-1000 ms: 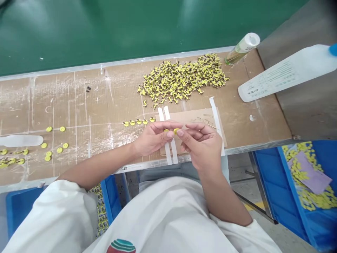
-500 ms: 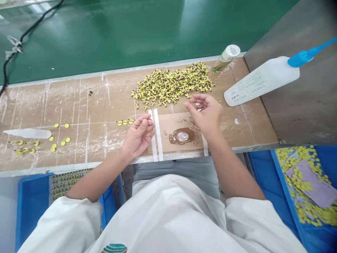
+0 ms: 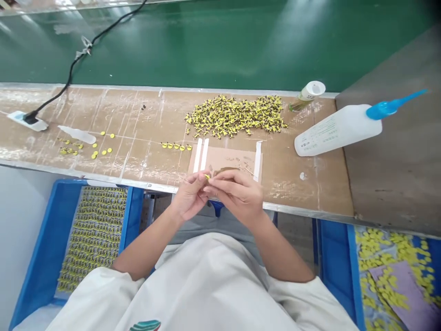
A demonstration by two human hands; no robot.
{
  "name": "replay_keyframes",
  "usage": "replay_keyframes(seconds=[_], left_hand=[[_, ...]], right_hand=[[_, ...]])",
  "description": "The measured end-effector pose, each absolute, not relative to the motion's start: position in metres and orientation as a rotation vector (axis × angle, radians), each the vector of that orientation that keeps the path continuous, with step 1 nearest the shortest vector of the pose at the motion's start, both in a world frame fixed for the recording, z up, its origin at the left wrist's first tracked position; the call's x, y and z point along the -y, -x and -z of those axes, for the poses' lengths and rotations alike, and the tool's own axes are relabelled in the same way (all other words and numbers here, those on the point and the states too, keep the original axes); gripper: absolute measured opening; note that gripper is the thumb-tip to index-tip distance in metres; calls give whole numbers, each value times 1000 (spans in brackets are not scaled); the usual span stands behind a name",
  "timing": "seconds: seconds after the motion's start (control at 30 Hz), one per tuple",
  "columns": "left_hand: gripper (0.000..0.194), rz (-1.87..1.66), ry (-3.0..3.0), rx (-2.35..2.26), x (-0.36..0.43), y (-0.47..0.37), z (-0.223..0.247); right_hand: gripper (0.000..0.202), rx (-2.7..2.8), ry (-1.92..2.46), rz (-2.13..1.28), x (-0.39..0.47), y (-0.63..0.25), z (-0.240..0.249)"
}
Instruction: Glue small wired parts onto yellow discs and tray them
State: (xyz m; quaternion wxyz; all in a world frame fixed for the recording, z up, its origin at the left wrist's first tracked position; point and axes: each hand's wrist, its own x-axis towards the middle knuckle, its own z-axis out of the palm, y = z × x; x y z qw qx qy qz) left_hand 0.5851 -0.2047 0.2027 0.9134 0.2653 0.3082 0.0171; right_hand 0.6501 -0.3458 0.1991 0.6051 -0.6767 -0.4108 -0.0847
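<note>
- Left hand [image 3: 189, 197]: we see its grip nearly closed, thumb and fingers pinching a small round yellow disc [image 3: 207, 176].
- Right hand [image 3: 237, 195]: fingertips drawn together right at the disc; we can't tell whether its grip has hold of anything, tips too small.
- Disc sits between the two hands, above the near left part of a flat tan cardboard sheet [image 3: 220, 155].
- Sheet lies on the brown cardboard-covered surface [image 3: 292, 179], white tape strips [image 3: 258, 158] across its left and right sides; thin pale stick [image 3: 250, 171] on its right part, just beside the right hand.
- Far side of the sheet: we have a wide heap of small yellow-and-black pieces [image 3: 234, 115].
- Left of the sheet: row of five yellow discs with dark bits on top [image 3: 176, 146].
- Further left: loose plain yellow discs [image 3: 104, 152], near a flat translucent white tube [image 3: 78, 134].
- Right: translucent white plastic bottle with blue nozzle [image 3: 330, 131], lying tilted in our view; clear cylinder with white top [image 3: 306, 95] at the far edge.
- Below the surface we note two blue plastic bins: left one [image 3: 41, 239] with pieces in rows, right one [image 3: 336, 257] with yellow discs and a purple sheet [image 3: 403, 287].
</note>
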Motion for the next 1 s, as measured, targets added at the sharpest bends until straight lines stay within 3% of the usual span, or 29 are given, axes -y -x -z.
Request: replay_keyframes(seconds=[0.17,0.43,0.7,0.87,1.0], left_hand=[[40,-28,-487,-656,230,-576,-209],[36,23,-432,-557,244,-568,-205],[36,-76,-598,-516,248,-560,-201],[31,-102,-615,-510,246,-553,-202],[29,-72,-591,-503,245,-551,-201]], right_hand=[[23,836,1493,98,357,-645,-207],[11,764,1534,142,363,-633,-201],[41,956,1853,698,369,-623,-185],[64,1123,1884,671,375,-620,-188],[65,1166,1880,650,379,-620,-192]])
